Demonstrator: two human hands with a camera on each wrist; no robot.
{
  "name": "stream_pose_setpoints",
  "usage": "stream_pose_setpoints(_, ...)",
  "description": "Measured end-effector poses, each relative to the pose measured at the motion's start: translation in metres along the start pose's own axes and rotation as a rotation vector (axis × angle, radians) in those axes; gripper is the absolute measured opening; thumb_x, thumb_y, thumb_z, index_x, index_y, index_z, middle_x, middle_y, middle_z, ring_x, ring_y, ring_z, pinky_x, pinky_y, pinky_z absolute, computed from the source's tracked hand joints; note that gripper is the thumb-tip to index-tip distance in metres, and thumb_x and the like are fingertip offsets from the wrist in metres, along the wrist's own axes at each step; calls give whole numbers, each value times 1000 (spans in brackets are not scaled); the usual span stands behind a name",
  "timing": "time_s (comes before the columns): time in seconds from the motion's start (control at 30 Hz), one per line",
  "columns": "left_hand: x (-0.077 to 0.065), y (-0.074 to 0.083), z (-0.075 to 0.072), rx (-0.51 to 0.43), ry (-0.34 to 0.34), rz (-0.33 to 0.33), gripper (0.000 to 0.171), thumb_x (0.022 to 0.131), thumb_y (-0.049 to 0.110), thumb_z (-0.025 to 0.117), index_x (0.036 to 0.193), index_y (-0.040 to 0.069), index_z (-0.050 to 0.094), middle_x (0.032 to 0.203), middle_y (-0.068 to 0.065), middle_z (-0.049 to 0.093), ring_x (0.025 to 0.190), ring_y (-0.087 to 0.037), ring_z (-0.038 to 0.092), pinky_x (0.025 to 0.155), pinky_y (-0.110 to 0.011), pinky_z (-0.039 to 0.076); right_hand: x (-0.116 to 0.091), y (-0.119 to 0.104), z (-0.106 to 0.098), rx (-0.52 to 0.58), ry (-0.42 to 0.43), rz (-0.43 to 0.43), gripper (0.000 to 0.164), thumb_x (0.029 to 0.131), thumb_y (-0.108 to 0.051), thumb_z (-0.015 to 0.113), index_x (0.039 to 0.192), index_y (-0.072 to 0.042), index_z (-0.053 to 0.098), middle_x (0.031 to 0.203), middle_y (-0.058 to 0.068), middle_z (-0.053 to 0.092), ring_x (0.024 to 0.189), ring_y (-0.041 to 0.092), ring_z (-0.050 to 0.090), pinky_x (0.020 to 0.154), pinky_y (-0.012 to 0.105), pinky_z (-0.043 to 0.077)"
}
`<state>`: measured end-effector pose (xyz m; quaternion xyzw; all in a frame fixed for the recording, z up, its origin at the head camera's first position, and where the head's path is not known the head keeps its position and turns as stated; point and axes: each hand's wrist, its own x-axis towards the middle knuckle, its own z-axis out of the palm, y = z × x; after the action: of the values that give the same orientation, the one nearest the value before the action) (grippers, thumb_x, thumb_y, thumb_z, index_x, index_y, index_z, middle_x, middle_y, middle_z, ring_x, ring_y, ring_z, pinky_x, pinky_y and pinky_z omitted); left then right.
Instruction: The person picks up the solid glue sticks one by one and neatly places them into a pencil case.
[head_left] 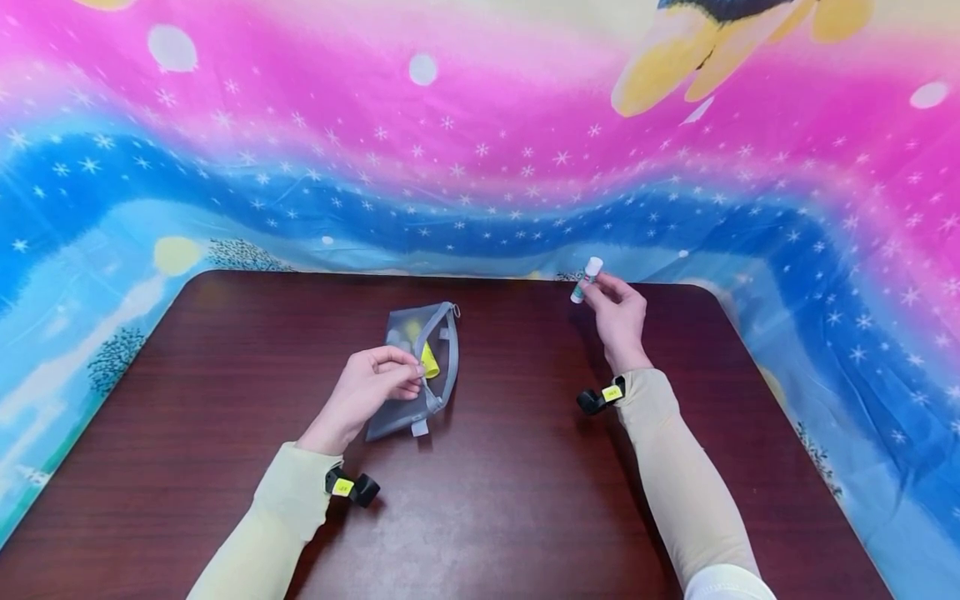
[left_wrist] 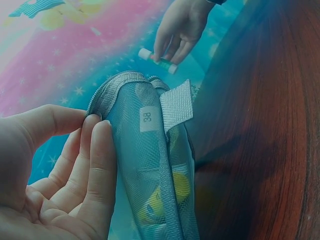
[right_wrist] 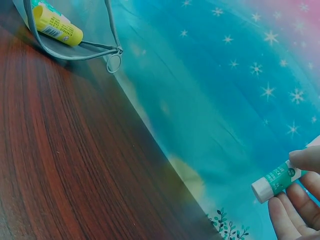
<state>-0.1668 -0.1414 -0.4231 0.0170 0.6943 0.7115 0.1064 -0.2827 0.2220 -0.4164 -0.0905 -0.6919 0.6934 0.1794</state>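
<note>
My left hand [head_left: 367, 387] pinches the zippered edge of a grey mesh zipper pouch [head_left: 397, 421] between thumb and fingertips. The pouch lies on the table with its mouth open toward the right. Inside, a yellow glue stick [right_wrist: 57, 29] shows at the opening, with paler items blurred behind the mesh. Off to the right and farther back, my right hand [head_left: 621, 321] holds a white and green glue stick [right_wrist: 280, 178] between thumb and fingers, above the far edge of the table. A small tag marked 38 [left_wrist: 148, 119] is on the pouch's side.
The dark red wooden table [head_left: 480, 508] has rounded far corners. Behind it and along both sides hangs a pink and blue cloth [head_left: 480, 108] with snowflakes. A metal ring [right_wrist: 114, 63] hangs from the end of the pouch's zipper.
</note>
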Motion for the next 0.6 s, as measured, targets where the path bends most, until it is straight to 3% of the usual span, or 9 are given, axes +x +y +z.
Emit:
stream_pose_setpoints(0.23, 2, -1, -1, -11, -6, 7, 20, 94, 6, 72, 107, -9, 67, 94, -18, 73, 80, -23, 70, 76, -34, 62, -1, -2, 2, 13, -11, -21, 36, 91, -7, 77, 124, 4, 69, 99, 6, 64, 94, 14, 64, 91, 32, 57)
stream_pose_setpoints(0.47, 2, -1, 0, -9, -2, 9, 21, 94, 6, 73, 107, -9, 66, 95, -20, 73, 79, -23, 70, 76, -34, 62, -2, -4, 3, 59, -17, -16, 37, 91, -4, 76, 125, 8, 67, 99, 7, 62, 92, 14, 65, 99, 45, 52)
stream_pose_setpoints(0.6, 1, -2, 0, -2, 0, 1, 21, 94, 7, 73, 107, -8, 67, 97, -22, 73, 80, -23, 70, 76, -34, 62, -3, -5, 4, 75, -21, -10, 37, 91, -4, 76, 125, 7, 67, 100, 8, 61, 92, 16, 65, 98, 45, 52)
